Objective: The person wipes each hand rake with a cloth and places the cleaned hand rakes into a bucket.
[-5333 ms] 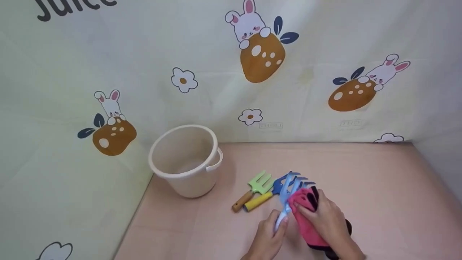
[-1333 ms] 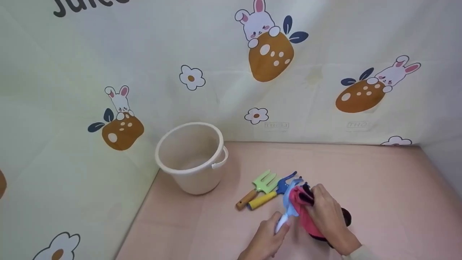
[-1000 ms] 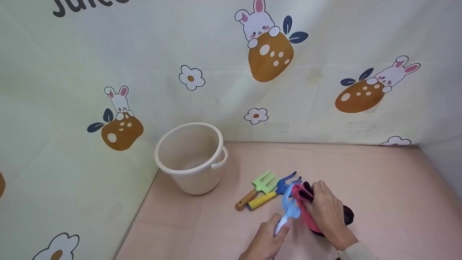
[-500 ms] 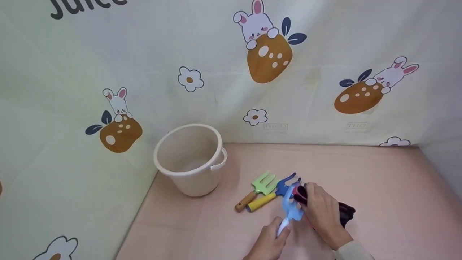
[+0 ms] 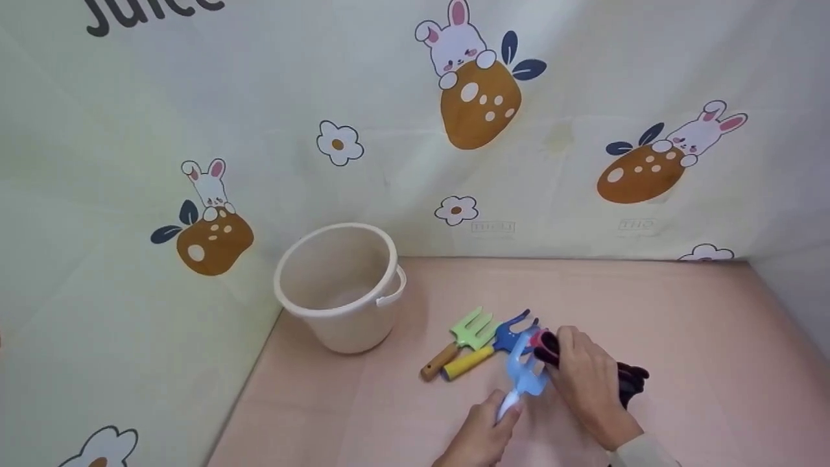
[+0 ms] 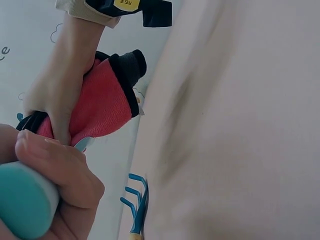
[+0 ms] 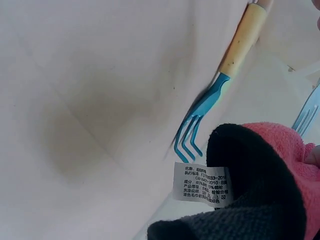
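Observation:
In the head view my left hand (image 5: 478, 428) grips the pale handle of a light blue garden hand fork (image 5: 528, 383), its tines pointing away from me. The rounded handle end fills a corner of the left wrist view. My right hand (image 5: 587, 383) pinches a pink cloth (image 6: 102, 102) with black edging against the fork's tines, partly covering them. Most of the cloth is hidden under that hand in the head view; its dark end sticks out to the right. A white printed label (image 7: 200, 185) hangs from the cloth in the right wrist view.
On the pink-beige tabletop (image 5: 700, 363), left of the hands, lie a green hand fork (image 5: 473, 331) with a wooden handle and a blue hand rake (image 5: 512, 337) with a yellow handle. A cream bucket (image 5: 353, 331) stands behind them at left. Printed fabric (image 5: 557, 181) walls the table.
The cloth has shifted along the fork and is bunched more tightly under my right hand, baring more of the fork's blue head. The fork has rolled in my left hand. The other tools lie still.

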Motion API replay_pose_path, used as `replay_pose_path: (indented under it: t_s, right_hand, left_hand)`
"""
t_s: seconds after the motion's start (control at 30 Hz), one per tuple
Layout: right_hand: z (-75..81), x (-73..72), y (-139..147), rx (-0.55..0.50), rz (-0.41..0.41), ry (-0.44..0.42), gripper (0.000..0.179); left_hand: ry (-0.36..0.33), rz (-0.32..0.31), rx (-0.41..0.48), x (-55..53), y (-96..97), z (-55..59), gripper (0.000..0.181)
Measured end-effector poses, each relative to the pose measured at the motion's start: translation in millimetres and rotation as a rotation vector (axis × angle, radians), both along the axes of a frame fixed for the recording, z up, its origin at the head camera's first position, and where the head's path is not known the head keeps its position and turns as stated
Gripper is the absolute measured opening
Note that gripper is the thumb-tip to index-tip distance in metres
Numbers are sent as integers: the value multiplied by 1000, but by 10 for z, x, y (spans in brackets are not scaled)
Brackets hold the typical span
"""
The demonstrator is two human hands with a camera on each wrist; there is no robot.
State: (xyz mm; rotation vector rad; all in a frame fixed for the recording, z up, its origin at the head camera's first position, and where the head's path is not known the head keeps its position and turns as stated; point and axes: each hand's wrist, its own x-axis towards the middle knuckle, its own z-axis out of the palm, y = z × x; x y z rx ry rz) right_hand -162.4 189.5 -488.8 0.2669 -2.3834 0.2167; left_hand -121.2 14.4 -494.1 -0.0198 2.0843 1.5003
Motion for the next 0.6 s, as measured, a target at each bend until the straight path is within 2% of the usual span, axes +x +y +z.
replay_pose_path:
  t_s: [0.17, 0.3, 0.4, 0.5, 0.6]
  right_hand:
    - [93, 19, 43, -39, 31, 85, 36]
    - [202, 43, 105, -69, 43, 106, 48]
    - [309, 41, 177, -137, 10, 125, 37]
    - [414, 46, 248, -212, -15, 111, 32]
    - [467, 81, 276, -255, 40, 55, 34]
  left_hand:
    - [77, -33, -8, 3, -27, 84, 17]
    - [101, -48, -1, -7, -54, 122, 18]
    - [100, -47, -3, -6, -96, 103, 19]
    - [98, -32, -9, -2, -136, 66, 18]
    - [101, -20, -2, -13, -148, 50, 19]
